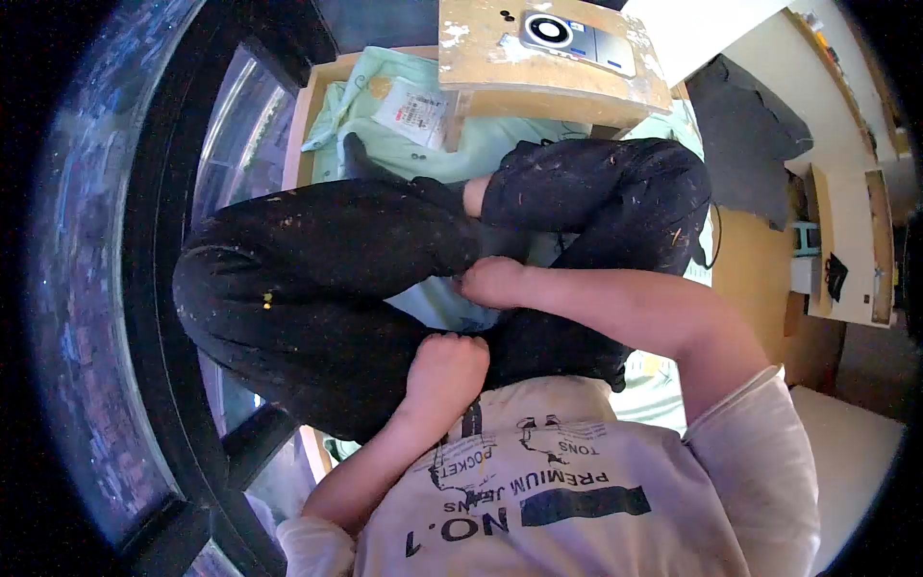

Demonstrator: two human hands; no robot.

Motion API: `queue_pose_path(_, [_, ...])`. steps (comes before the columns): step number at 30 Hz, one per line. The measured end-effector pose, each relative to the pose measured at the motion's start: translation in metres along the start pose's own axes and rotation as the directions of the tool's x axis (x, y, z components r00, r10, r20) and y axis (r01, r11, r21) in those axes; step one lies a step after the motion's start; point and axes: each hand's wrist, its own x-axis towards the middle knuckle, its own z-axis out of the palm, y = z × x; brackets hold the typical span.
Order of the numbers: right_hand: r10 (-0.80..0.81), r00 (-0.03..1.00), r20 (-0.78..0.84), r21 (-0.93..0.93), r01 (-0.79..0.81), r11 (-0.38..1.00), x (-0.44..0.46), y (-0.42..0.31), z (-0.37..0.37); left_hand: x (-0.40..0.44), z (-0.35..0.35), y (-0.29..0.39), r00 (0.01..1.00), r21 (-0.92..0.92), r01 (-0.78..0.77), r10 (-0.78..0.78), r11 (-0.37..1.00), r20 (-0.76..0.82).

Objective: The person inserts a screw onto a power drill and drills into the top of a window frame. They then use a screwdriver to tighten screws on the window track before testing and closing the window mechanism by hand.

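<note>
I sit with bent, crossed legs in black trousers (317,240) spotted with small marks. My left hand (450,370) is curled into a fist against the inner thigh, close to the waist. Its knuckles face the camera and the fingertips are hidden. My right hand (492,282) reaches in from the right, closed, at the lower end of a trouser leg near the crossed shins. What its fingers grip, if anything, is out of sight. A dark sock (361,156) shows beyond the legs.
A small wooden table (481,82) with a phone (577,43) on it stands ahead. A white packet (413,113) lies on the green sheet (336,120) beside it. A dark-framed window (159,288) runs along the left. Dark cloth (745,135) hangs at the right.
</note>
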Motion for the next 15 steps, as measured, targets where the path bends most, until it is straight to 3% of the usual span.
queue_pose_path(4, [0.046, 0.986, -0.159, 0.033, -0.041, 0.999, 0.016, 0.004, 0.04, 0.005, -0.003, -0.001, 1.0, -0.021, -0.012, 0.012, 1.0, -0.022])
queue_pose_path(7, [-0.01, 0.997, -0.078, 0.0, 0.01, 1.0, 0.018, 0.003, 0.033, 0.013, -0.003, -0.005, 0.998, 0.016, -0.047, 0.048, 0.999, -0.043])
queue_pose_path(8, [0.041, 0.998, -0.038, -0.042, -0.042, 0.998, 0.022, 0.0, 0.036, 0.014, -0.007, -0.005, 1.0, 0.031, -0.019, 0.019, 0.999, -0.02])
queue_pose_path(9, [0.063, 0.994, -0.086, 0.075, -0.057, 0.996, 0.022, 0.0, 0.037, 0.014, 0.0, -0.008, 0.996, 0.01, -0.035, 0.036, 0.999, -0.086])
queue_pose_path(10, [0.122, 0.988, -0.098, 0.208, -0.1, 0.973, 0.023, -0.001, 0.037, 0.014, 0.0, -0.011, 0.997, 0.01, -0.047, 0.047, 0.999, -0.054])
queue_pose_path(11, [0.057, 0.99, -0.13, 0.177, -0.033, 0.984, 0.034, 0.006, 0.059, 0.015, -0.002, -0.013, 0.998, 0.008, -0.058, 0.058, 0.998, -0.017])
queue_pose_path(13, [-0.022, 0.999, 0.04, 0.061, 0.02, 0.998, 0.038, 0.003, 0.048, 0.016, -0.006, -0.013, 0.997, 0.03, -0.051, 0.053, 0.998, -0.063])
queue_pose_path(15, [-0.044, 0.999, 0.002, 0.098, 0.044, 0.994, 0.033, 0.003, 0.044, 0.02, -0.005, -0.02, 0.995, 0.025, -0.077, 0.078, 0.997, -0.067])
